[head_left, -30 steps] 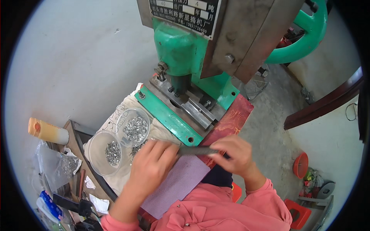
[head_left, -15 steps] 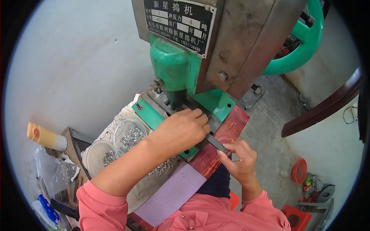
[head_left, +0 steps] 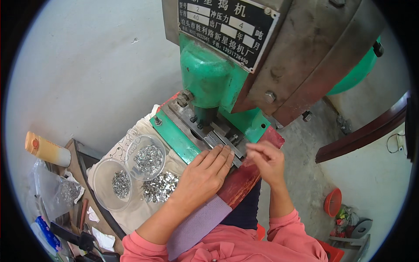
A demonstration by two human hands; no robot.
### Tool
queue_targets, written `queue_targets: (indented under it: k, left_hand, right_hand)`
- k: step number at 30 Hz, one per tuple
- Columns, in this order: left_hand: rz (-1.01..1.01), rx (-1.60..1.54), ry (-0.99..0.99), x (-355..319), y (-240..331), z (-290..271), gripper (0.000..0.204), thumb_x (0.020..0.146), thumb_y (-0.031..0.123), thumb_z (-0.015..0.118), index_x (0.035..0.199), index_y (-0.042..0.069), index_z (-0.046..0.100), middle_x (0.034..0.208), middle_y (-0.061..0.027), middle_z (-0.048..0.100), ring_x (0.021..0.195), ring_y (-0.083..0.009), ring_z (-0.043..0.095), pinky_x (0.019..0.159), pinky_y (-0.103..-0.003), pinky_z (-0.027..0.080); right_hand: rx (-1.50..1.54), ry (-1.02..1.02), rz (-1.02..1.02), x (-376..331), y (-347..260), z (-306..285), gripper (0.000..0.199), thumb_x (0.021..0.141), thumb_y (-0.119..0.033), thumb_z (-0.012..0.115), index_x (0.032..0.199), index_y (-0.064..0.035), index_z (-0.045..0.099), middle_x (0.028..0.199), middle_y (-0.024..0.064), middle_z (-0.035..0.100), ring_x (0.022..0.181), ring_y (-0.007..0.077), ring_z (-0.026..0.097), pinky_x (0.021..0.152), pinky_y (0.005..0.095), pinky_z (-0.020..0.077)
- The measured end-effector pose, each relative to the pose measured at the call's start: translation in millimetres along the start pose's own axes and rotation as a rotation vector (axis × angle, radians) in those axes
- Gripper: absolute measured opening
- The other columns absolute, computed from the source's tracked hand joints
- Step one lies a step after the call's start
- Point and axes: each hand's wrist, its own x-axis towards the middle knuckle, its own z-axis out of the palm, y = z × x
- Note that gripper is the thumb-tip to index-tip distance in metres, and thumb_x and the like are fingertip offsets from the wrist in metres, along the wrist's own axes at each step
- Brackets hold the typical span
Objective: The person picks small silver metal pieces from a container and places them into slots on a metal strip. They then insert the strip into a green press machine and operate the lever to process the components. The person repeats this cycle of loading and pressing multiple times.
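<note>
My left hand [head_left: 208, 169] lies palm down with its fingers stretched out together over the near end of the metal die [head_left: 212, 139] on a green punch press [head_left: 204, 78]. Its fingertips rest on the die's long bars, and what lies beneath the palm is hidden. To the right, my right hand [head_left: 267, 162] hovers over the red wooden board [head_left: 240, 182], beside the die's near end. Its thumb and fingers are curled together; anything between them cannot be made out. The dark punch holder [head_left: 205, 115] stands above the far part of the die.
Two clear round tubs, a right one [head_left: 136, 143] and a left one [head_left: 101, 185], hold small silvery metal pieces. More loose pieces [head_left: 160, 187] lie on the cloth beside them. A purple mat [head_left: 198, 229] lies nearest me. At left are a yellow-and-white bottle [head_left: 47, 148] and a plastic bag [head_left: 50, 190].
My right hand no longer shows the dark flat bar it held and has moved up toward the die. My left hand has flattened and drawn back, uncovering the die. The view has shifted.
</note>
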Motion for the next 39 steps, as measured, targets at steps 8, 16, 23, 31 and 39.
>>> queue_targets:
  k: [8,16,23,31,39]
  left_hand:
    - [-0.106,-0.068,0.091,-8,8,15,0.05,0.081,0.007,0.061,0.13,0.002,0.062,0.134,-0.0098,0.062,0.126,-0.026,0.059,0.101,-0.038,0.047]
    - [-0.164,-0.126,0.133,-10,10,23,0.046,0.084,0.007,0.061,0.13,0.004,0.063,0.133,-0.0082,0.063,0.126,-0.0256,0.059,0.1,-0.038,0.047]
    - [-0.211,-0.247,0.198,-13,11,24,0.054,0.077,0.001,0.069,0.13,0.002,0.061,0.134,-0.013,0.061,0.127,-0.0297,0.058,0.102,-0.041,0.047]
    - [-0.535,-0.501,0.397,-15,24,48,0.1,0.065,0.012,0.085,0.147,-0.005,0.031,0.145,-0.028,0.041,0.13,-0.0458,0.046,0.109,-0.05,0.04]
    - [-0.643,-0.519,0.328,-12,19,56,0.107,0.061,0.017,0.086,0.148,-0.006,0.027,0.145,-0.0276,0.04,0.13,-0.0449,0.042,0.109,-0.05,0.036]
  right_hand:
    - [-0.202,-0.26,-0.153,54,11,7,0.019,0.096,-0.016,0.064,0.109,-0.0048,0.07,0.109,0.0147,0.059,0.103,0.0298,0.057,0.091,0.0382,0.0448]
    - [-0.172,-0.322,-0.151,64,16,12,0.025,0.102,-0.022,0.054,0.097,0.0001,0.064,0.106,0.0145,0.055,0.108,0.031,0.049,0.1,0.0409,0.0373]
    - [-0.222,-0.3,-0.197,66,12,19,0.025,0.102,-0.019,0.052,0.093,0.0027,0.061,0.103,0.0165,0.057,0.096,0.0311,0.056,0.09,0.0408,0.0434]
    - [-0.172,-0.229,-0.059,50,7,16,0.023,0.102,-0.02,0.05,0.1,-0.001,0.063,0.112,0.0169,0.055,0.112,0.0302,0.05,0.102,0.0391,0.0367]
    - [0.153,0.899,-0.233,86,80,-130,0.033,0.101,-0.019,0.052,0.126,0.0033,0.054,0.13,0.0122,0.054,0.121,0.0234,0.052,0.105,0.0387,0.0395]
